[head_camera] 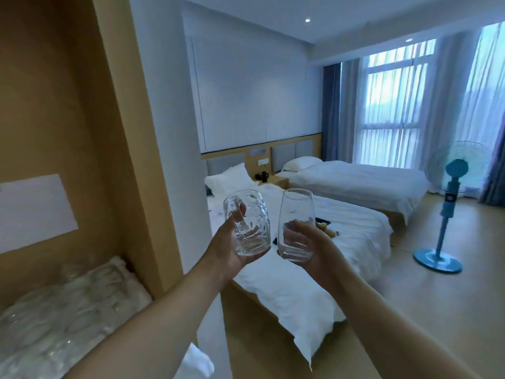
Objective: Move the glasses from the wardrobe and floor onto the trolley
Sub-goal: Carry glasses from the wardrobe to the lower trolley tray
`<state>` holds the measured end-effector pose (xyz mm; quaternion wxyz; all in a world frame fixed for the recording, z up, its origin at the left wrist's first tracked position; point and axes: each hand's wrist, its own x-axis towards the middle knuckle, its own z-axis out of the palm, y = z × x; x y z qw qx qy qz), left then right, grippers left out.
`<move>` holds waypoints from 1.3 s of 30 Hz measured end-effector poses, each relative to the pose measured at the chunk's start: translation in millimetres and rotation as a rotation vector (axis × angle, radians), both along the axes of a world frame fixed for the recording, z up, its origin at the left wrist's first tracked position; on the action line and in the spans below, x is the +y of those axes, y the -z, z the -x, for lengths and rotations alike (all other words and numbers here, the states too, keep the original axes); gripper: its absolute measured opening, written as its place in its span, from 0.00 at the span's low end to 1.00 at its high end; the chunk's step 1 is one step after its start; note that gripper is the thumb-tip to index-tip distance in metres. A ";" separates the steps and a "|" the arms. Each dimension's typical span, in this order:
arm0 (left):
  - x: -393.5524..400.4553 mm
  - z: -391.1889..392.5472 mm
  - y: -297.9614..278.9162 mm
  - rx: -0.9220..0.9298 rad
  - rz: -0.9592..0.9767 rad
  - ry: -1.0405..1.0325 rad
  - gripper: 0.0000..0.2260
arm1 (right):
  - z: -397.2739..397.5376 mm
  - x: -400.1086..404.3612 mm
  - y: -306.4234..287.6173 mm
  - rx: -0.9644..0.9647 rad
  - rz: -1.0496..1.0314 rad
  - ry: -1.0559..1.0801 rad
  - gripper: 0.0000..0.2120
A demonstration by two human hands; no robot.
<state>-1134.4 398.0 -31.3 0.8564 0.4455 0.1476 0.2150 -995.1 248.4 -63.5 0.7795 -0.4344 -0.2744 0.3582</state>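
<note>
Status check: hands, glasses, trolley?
Left hand holds patterned glass. Right hand holds smooth glass. More glasses on wardrobe shelf. Trolley not in view.

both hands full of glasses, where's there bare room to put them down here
The wardrobe shelf is crowded with glasses. Free patches: bare floor between the near bed and the fan, and the far bed. No trolley is in view.

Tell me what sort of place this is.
Most likely a twin hotel room: two white-made single beds share one headboard panel, with a curtained window and a built-in wardrobe beside them.
</note>
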 end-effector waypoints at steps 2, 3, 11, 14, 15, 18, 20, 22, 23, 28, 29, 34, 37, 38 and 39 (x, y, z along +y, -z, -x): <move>-5.2 -24.3 4.1 0.021 -0.008 0.071 0.32 | -15.5 -10.8 7.2 0.024 -0.023 0.032 0.34; -7.7 -35.6 5.8 0.025 -0.017 0.107 0.32 | -22.5 -15.9 10.7 0.035 -0.029 0.044 0.34; -12.3 -128.3 18.5 0.085 -0.098 0.368 0.31 | -56.0 -54.6 29.1 0.138 0.036 0.384 0.34; -18.2 -159.7 25.9 0.055 -0.064 0.542 0.19 | -63.8 -66.0 37.2 0.186 0.049 0.537 0.33; -20.9 -168.6 29.6 0.040 -0.049 0.625 0.16 | -65.1 -69.3 40.2 0.201 0.056 0.577 0.31; -30.3 -196.1 46.0 0.030 0.017 0.807 0.26 | -66.3 -81.4 52.7 0.240 0.070 0.686 0.34; -40.2 -210.4 57.9 0.016 0.060 0.948 0.25 | -63.3 -92.0 64.9 0.256 0.110 0.776 0.39; -51.7 -222.5 73.6 0.070 0.062 0.991 0.22 | -57.7 -105.1 76.1 0.283 0.106 0.857 0.41; -57.6 -227.6 80.7 0.103 0.053 0.980 0.23 | -55.1 -112.1 80.6 0.293 0.096 0.885 0.41; -99.9 -251.4 102.0 0.190 0.065 1.050 0.24 | -49.7 -151.6 90.6 0.311 0.107 1.028 0.36; -108.8 -256.0 104.1 0.208 0.044 1.056 0.25 | -50.7 -160.2 91.3 0.313 0.106 1.055 0.35; -157.2 -287.7 104.4 0.212 -0.064 1.099 0.28 | -69.6 -205.2 93.1 0.244 0.145 1.111 0.37; -186.9 -313.2 101.9 0.194 -0.105 1.112 0.28 | -94.1 -234.3 95.1 0.217 0.152 1.106 0.32; -196.4 -323.6 101.0 0.189 -0.111 1.122 0.29 | -104.1 -243.6 95.7 0.216 0.152 1.106 0.33; -205.2 -334.5 100.7 0.189 -0.116 1.126 0.29 | -114.5 -252.8 96.6 0.219 0.152 1.109 0.34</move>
